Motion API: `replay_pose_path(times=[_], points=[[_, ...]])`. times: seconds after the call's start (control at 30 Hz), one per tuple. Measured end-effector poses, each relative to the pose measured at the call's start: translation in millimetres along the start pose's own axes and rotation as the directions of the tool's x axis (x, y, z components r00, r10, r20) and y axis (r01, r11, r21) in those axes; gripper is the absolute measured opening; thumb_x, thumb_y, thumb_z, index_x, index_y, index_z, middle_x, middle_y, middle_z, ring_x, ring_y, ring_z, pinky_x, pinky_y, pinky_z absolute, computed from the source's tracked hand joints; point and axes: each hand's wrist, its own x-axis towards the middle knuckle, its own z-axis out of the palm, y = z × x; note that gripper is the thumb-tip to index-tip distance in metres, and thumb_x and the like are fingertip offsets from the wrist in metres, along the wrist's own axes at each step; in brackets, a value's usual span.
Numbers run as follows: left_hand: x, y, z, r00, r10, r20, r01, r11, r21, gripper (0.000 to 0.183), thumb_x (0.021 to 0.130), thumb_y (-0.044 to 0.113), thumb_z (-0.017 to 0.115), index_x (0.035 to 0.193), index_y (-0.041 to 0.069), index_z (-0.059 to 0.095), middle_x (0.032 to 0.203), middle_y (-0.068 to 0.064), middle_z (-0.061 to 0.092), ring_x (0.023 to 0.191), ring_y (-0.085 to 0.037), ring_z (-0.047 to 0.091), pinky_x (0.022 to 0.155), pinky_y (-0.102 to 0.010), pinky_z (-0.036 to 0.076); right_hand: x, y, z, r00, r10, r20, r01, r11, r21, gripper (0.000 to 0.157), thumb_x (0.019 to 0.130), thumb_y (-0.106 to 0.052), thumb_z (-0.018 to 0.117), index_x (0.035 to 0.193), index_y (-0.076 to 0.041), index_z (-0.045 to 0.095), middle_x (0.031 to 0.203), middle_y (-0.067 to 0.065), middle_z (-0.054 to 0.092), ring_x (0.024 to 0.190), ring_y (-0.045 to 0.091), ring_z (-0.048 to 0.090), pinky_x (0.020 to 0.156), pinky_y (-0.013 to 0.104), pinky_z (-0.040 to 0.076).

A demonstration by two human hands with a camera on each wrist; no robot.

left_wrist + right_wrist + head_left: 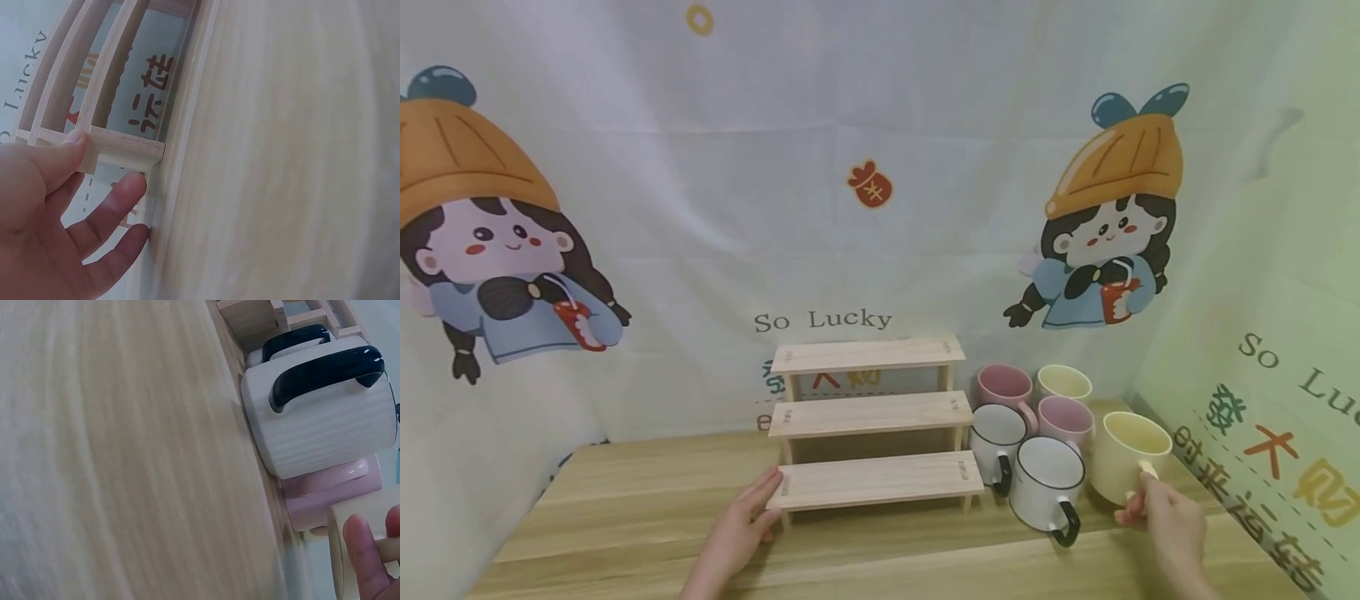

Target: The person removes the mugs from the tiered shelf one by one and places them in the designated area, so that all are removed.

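A three-step wooden rack (880, 483) stands against the back wall. My left hand (741, 525) touches the left end of its lowest step, fingers loosely spread; in the left wrist view one fingertip (76, 137) lies on the step's edge. My right hand (1172, 525) pinches the handle of a pale yellow mug (1123, 458), which is upright at the right. In the right wrist view this mug (369, 512) shows a gap between its base and the tabletop. Just left of it stands a white mug (1045, 492) with a black handle.
Beside the rack's right end stand another white mug (996, 433), two pink mugs (1003, 385) and a second yellow mug (1063, 383) at the back. The wooden tabletop (647, 517) meets printed cloth walls (700, 208) behind and at both sides.
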Motion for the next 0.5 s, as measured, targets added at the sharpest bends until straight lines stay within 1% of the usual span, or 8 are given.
replay_pose_path(times=[0.07,0.17,0.3,0.37,0.5], points=[[-0.4,0.3,0.1,1.0,-0.002,0.001,0.002,1.0,0.004,0.055,0.09,0.006,0.061,0.142,0.009,0.044,0.154,-0.006,0.033,0.057,-0.01,0.055,0.065,-0.019,0.05,-0.2,3.9,0.3,1.0,0.026,0.003,-0.026,1.0,-0.002,0.05,0.099,-0.028,0.043,0.055,-0.01,0.057,0.058,-0.008,0.062,0.05,0.007,0.065,0.059,0.01,0.053],[-1.0,0.9,0.5,1.0,-0.007,-0.001,0.007,1.0,0.012,0.055,0.09,0.006,0.061,0.142,0.009,0.044,0.154,-0.006,0.034,0.058,-0.01,0.056,0.068,-0.02,0.051,-0.1,8.1,3.1,0.999,0.041,0.002,-0.041,0.999,0.035,0.05,0.098,-0.027,0.044,0.054,-0.01,0.057,0.059,-0.008,0.061,0.049,0.008,0.065,0.057,0.015,0.055],[-1.3,1.1,1.1,1.0,-0.016,-0.004,0.017,1.0,0.017,0.055,0.09,0.006,0.061,0.142,0.01,0.044,0.154,-0.005,0.034,0.058,-0.01,0.057,0.066,-0.02,0.05,1.2,11.4,6.8,0.999,0.032,-0.004,-0.032,0.997,0.064,0.049,0.097,-0.025,0.044,0.053,-0.009,0.057,0.058,-0.007,0.06,0.048,0.008,0.064,0.054,0.021,0.058],[-1.3,1.5,1.0,1.0,-0.022,-0.002,0.022,1.0,0.005,0.055,0.09,0.006,0.061,0.142,0.01,0.044,0.154,-0.005,0.033,0.059,-0.011,0.057,0.063,-0.019,0.05,2.2,13.0,7.8,1.0,0.029,0.001,-0.029,0.998,0.064,0.048,0.098,-0.025,0.045,0.054,-0.008,0.056,0.058,-0.006,0.06,0.049,0.009,0.064,0.055,0.023,0.059],[-1.1,3.0,0.5,1.0,-0.024,-0.001,0.024,1.0,-0.014,0.055,0.091,0.006,0.06,0.143,0.009,0.043,0.154,-0.005,0.033,0.059,-0.011,0.057,0.062,-0.019,0.05,4.6,15.6,10.6,0.999,0.035,-0.001,-0.035,0.997,0.076,0.048,0.098,-0.024,0.045,0.055,-0.006,0.056,0.057,-0.004,0.059,0.05,0.01,0.063,0.055,0.025,0.059]])
